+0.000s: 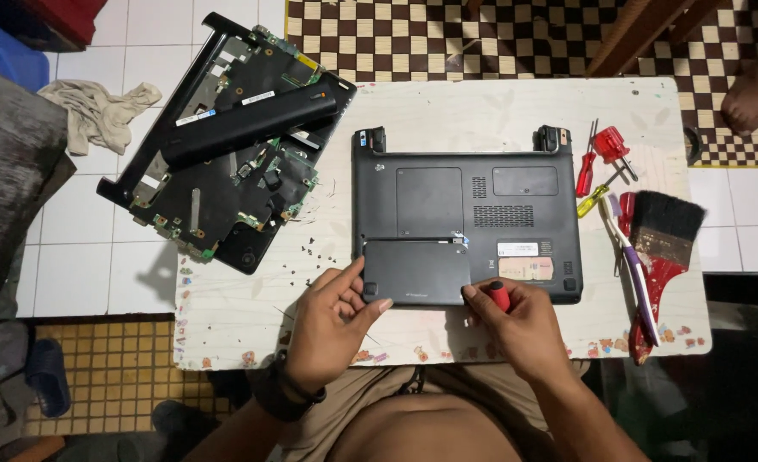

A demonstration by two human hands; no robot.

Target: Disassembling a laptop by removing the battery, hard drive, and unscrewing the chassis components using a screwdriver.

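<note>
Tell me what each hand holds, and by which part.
The left hand grips the dark cover panel by its left edge. The right hand holds a screwdriver by its red handle.

Both hands rest on an upturned laptop (467,224): the left hand (334,325) grips a loose black cover panel (416,272) (lifted at one edge), the right hand (520,323) holds a red-handled screwdriver (498,295).

- One dark grey plastic laptop base (468,210), lying underside up
- One flat black rectangular cover panel (415,271) on it
- One stripped-down laptop chassis with bare green circuit boards (225,184)
- One long black bar-shaped battery (250,128)
- Three screwdrivers: two red-handled (586,167) (608,144), one yellow-handled (592,202)
- One red-handled paintbrush with black bristles (663,248)
- One white and purple toothbrush (631,265)
- One crumpled beige rag (97,111)
- Loads of tiny loose screws (306,257), too small to count
- Two hands, left (332,325) and right (520,325)
</note>
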